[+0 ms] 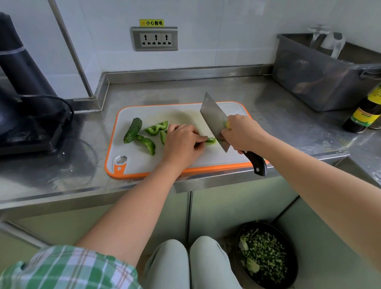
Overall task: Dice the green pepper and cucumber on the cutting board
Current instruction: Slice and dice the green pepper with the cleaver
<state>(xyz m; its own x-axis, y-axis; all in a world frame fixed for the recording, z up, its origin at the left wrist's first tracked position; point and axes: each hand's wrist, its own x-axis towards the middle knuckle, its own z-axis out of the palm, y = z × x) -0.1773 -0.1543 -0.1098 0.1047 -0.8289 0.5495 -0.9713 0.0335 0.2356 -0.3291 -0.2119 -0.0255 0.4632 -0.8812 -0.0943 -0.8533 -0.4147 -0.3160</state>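
Head view, looking down on the cutting board (136,161). Midway through the pepper stage, by the look of it. Pinning a small green pepper strip (211,140) to the board with the left hand (182,141), fingers (199,138) curled and pressing on its near end. Gripping the cleaver (211,116) in the right hand (242,132), fingers (227,135) wrapped tight where handle meets blade, tip raised and heel just beside the strip's free end. Lying uncut to the left of the holding hand: several larger pepper pieces (155,128) and, furthest left, a length of cucumber (132,130) resting against one of them. Judged well short of done, with the cucumber not yet started.

Next, most likely: bringing the edge down in close, even cuts across the strip, drawing the left fingertips back ahead of the blade, then fetching another pepper piece.

Set on a stainless steel tabletop (277,109), with the board near its front edge and the cleaver handle overhanging. Behind, a white tiled wall with a triple socket (154,38) under a yellow warning label. At left, a black appliance (15,87) with its cable. At right, a grey plastic tub (320,79) and a dark sauce bottle (375,101). Down on the floor by the knees, a dark bowl (288,284) full of chopped greens.
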